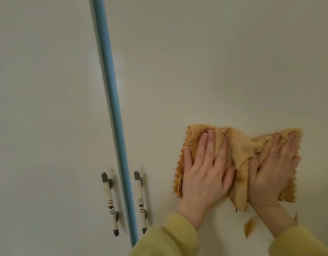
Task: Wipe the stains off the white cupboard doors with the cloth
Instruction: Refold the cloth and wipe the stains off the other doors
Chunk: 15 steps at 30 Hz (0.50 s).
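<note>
Yellow-green sleeves (168, 237) enter the head view from the bottom edge, one on each forearm. Both arms reach up to the right-hand door (215, 71), a glossy white cupboard panel that fills most of the frame.

Position of the left hand (205, 169): laid flat on the left half of the cloth (239, 150). Its fingers (210, 143) are straight and close together, released rather than clenched, and the palm presses the fabric against the panel.

Position of the right hand (274, 172): laid flat on the right half of the cloth, fingers extended and slightly spread, pressing without gripping. This hand is motion-blurred.

Position of the cloth: orange-tan with zigzag edges, spread against the right-hand door and bunched into a fold between the two hands. One loose corner hangs down between the wrists.

An orange-brown stain (249, 226) sits on the panel just below the cloth, between the forearms. A smaller mark (295, 218) of the same colour lies just beside the right wrist.

A light blue strip (113, 108) runs top to bottom between the right-hand door and the left-hand door (48, 89). Each panel carries one pale bar handle with dark brackets, the left handle (110, 202) and the right handle (141, 200), both just beside the strip.
</note>
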Tool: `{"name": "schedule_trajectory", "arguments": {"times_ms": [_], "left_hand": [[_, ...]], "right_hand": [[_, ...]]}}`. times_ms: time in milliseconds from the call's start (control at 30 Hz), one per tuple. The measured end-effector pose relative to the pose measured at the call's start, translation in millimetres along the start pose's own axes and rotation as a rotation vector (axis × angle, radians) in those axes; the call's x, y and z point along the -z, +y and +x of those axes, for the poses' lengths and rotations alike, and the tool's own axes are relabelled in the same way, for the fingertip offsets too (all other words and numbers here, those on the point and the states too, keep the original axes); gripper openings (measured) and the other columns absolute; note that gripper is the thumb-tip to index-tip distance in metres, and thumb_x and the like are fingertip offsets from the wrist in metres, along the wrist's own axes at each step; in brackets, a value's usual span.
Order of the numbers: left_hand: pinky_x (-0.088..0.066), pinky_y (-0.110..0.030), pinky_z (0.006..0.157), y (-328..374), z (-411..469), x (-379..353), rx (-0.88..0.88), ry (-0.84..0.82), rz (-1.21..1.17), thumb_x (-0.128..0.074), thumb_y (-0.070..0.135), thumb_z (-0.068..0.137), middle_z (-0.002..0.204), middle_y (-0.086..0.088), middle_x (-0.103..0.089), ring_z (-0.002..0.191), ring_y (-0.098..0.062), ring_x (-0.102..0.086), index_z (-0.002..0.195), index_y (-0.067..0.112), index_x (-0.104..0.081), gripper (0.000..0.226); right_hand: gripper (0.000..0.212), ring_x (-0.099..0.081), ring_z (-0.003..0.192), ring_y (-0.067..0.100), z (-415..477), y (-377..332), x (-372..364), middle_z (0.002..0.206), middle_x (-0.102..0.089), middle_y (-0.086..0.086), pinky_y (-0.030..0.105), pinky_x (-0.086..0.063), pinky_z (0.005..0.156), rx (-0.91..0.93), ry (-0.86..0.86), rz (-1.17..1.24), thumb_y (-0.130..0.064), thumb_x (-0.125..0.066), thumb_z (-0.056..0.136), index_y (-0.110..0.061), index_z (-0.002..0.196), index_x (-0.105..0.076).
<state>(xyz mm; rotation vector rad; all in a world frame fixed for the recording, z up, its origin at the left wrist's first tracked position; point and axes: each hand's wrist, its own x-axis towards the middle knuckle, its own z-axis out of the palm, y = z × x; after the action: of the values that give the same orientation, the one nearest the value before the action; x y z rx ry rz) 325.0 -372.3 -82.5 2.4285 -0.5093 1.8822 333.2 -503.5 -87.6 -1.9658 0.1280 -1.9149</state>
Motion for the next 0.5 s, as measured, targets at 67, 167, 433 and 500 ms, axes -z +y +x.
{"name": "schedule_trajectory", "arguments": {"times_ms": [67,167,433,500], "left_hand": [[0.008,-0.045,0.115,-23,-3,8,0.074,-0.014,-0.016,-0.022,0.051,0.092,0.152,-0.012,0.022,0.142,-0.023,0.012,0.146,0.013,0.007,0.072],[0.011,-0.042,0.114,-44,-10,15,0.151,-0.043,-0.061,-0.013,0.050,0.094,0.151,-0.011,0.024,0.142,-0.023,0.015,0.146,0.014,0.010,0.067],[0.011,-0.039,0.114,-62,-42,17,0.225,-0.014,-0.140,-0.034,0.042,0.084,0.152,-0.012,0.023,0.141,-0.023,0.016,0.146,0.011,0.009,0.082],[0.010,-0.038,0.114,-60,-53,13,0.211,-0.015,-0.149,-0.036,0.038,0.082,0.152,-0.011,0.020,0.142,-0.022,0.014,0.147,0.011,0.003,0.081]], "right_hand": [[0.061,-0.016,0.133,0.036,0,-20,-4,0.141,-0.028,0.034,0.046,-0.012,0.108,0.001,0.004,0.009,-0.044,-0.019,0.097,0.000,0.138,-0.026],[0.062,-0.015,0.135,0.034,0,-44,-10,0.143,-0.026,0.031,0.048,-0.011,0.109,0.008,-0.008,0.000,-0.048,-0.019,0.097,-0.003,0.140,-0.023],[0.060,-0.005,0.143,0.020,-26,-78,-18,0.142,-0.030,0.023,0.041,-0.005,0.113,0.177,-0.058,-0.081,-0.048,-0.018,0.097,-0.008,0.141,-0.024],[0.058,0.001,0.143,0.014,-35,-75,-18,0.143,-0.028,0.020,0.042,-0.006,0.114,0.234,-0.065,-0.110,-0.047,-0.018,0.097,-0.018,0.147,-0.013]]}}
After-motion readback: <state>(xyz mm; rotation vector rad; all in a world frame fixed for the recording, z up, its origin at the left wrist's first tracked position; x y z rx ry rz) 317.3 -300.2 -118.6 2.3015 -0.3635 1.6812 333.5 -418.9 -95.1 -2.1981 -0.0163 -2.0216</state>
